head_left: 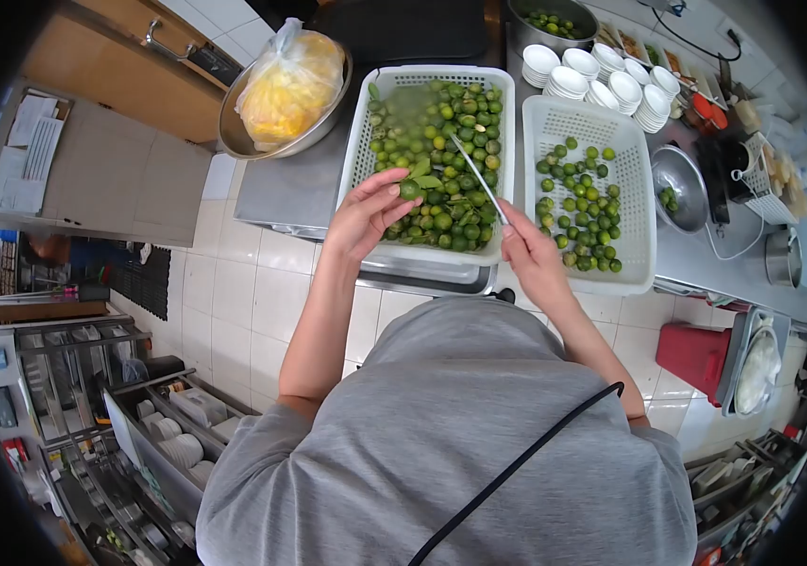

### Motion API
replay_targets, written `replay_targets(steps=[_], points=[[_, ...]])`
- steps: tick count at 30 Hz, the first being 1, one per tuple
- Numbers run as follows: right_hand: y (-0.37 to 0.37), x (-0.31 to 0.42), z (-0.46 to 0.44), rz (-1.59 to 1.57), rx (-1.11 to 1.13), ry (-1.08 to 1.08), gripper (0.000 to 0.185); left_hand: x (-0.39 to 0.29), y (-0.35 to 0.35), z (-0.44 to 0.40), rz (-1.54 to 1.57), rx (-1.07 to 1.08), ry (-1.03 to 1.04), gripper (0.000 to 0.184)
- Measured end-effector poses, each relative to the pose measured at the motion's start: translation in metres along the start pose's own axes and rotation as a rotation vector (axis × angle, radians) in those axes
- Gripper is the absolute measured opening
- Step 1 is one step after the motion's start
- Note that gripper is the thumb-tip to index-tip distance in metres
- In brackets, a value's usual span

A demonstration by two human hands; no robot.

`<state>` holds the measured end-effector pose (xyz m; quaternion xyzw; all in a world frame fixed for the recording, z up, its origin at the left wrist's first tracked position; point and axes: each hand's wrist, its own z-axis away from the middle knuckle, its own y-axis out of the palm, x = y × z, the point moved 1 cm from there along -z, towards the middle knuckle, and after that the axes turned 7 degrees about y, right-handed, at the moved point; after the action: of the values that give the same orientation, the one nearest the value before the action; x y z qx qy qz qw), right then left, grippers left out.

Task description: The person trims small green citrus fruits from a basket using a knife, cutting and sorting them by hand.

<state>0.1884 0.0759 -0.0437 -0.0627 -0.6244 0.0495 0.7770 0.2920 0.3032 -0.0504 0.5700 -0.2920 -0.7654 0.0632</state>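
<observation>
A green citrus fruit (409, 190) with leaves attached is pinched between the fingertips of my left hand (367, 213), above the near left part of a white basket (507, 123). My right hand (534, 257) grips a thin metal tool (479, 177) like a knife or scissors, its tip pointing forward and left over the same basket. Many green fruits (443, 222), some with leaves, fill that basket. To its right, a second white basket (638, 170) holds a looser spread of green fruits (585, 205).
At the left, a metal bowl (232, 140) holds a plastic bag of yellow contents (292, 90). Stacked white cups (569, 81), a pot of green fruits (554, 23) and a metal colander (682, 175) stand at the right. A red bin (692, 361) is below.
</observation>
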Motion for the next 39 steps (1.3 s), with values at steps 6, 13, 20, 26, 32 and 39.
replay_targets(steps=[6,13,20,26,32,39], points=[[0.018,0.013,0.007,0.188,-0.031,-0.199,0.034,0.002,0.024,0.003,0.019,-0.067,0.041,0.030],[0.020,0.015,0.006,0.268,-0.023,-0.272,0.034,0.006,0.027,0.001,-0.014,-0.090,0.141,0.021],[0.019,0.007,-0.004,0.347,-0.102,-0.287,0.034,0.009,0.036,0.011,-0.157,-0.058,0.082,0.018],[0.007,0.001,-0.010,0.292,-0.124,-0.215,0.032,0.005,-0.017,-0.014,-0.055,-0.165,0.106,0.022],[0.009,0.002,-0.006,0.248,-0.086,-0.141,0.032,0.040,-0.035,-0.031,-1.644,-0.163,0.203,0.017],[0.006,0.000,-0.005,0.200,-0.093,-0.150,0.032,0.019,-0.026,-0.028,-0.855,-0.133,0.022,0.025]])
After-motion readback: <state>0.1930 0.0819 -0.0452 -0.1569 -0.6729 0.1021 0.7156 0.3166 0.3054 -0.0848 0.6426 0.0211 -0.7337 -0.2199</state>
